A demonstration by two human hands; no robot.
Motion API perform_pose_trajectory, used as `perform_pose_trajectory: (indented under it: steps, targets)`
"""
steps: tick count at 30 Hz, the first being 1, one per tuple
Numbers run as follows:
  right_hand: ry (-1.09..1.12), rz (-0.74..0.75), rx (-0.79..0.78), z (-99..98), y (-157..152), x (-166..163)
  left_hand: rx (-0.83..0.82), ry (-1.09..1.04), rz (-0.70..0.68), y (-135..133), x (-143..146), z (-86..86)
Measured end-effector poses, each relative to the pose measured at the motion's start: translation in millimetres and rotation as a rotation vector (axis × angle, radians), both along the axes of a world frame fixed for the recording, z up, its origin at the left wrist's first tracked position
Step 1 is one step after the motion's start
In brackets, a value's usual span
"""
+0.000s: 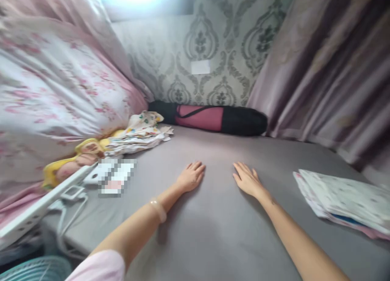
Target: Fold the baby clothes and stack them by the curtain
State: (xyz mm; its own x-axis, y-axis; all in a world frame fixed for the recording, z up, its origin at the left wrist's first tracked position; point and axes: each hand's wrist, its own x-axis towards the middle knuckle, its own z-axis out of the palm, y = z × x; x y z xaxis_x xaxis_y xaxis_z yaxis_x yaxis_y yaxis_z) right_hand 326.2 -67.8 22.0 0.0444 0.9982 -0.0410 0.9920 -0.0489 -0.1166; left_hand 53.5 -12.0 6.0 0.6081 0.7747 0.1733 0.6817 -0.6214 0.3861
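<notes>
My left hand [191, 177] rests palm down on the grey sheet [210, 224], its fingers stretched forward and nothing in it. A pale bangle [158, 210] circles that wrist. To its right, a short gap away, my right hand [247, 179] also lies flat on the sheet with fingers spread. Folded cloths [350, 195], white with small marks, are stacked at the right. On the left lies a pile of patterned white cloth [141, 132], nearer to my left hand.
Against the wallpapered wall lies a long black and maroon bag [201, 117]. A white power strip [48, 203] with a cable runs along the left edge, near a yellow cloth item [73, 163] and a blurred-out object [117, 177]. A teal basket [38, 269] stands below. Curtains [313, 69] hang right.
</notes>
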Motion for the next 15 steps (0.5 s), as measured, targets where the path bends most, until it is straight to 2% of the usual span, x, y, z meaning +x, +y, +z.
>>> perform_pose_trajectory:
  steps: [5,8,10,12,13,15]
  targets:
    - [0.042,0.094,0.004,-11.1,22,-62,0.004,-0.094,0.01,4,-4,-3.8]
    - [0.001,0.077,0.046,-17.0,25,-79,-0.056,-0.181,-0.058,15,-10,-0.9]
    - [-0.035,0.065,0.075,-20.6,24,-82,-0.165,-0.255,-0.107,28,-19,5.8]
    - [-0.057,0.063,0.091,-23.2,24,-82,-0.268,-0.329,-0.038,43,-34,15.6]
    - [-0.063,0.06,0.095,-24.1,23,-82,-0.289,-0.356,0.041,52,-44,21.2]
    - [-0.068,0.056,0.102,-25.3,23,-82,-0.254,-0.376,0.194,68,-66,32.6]
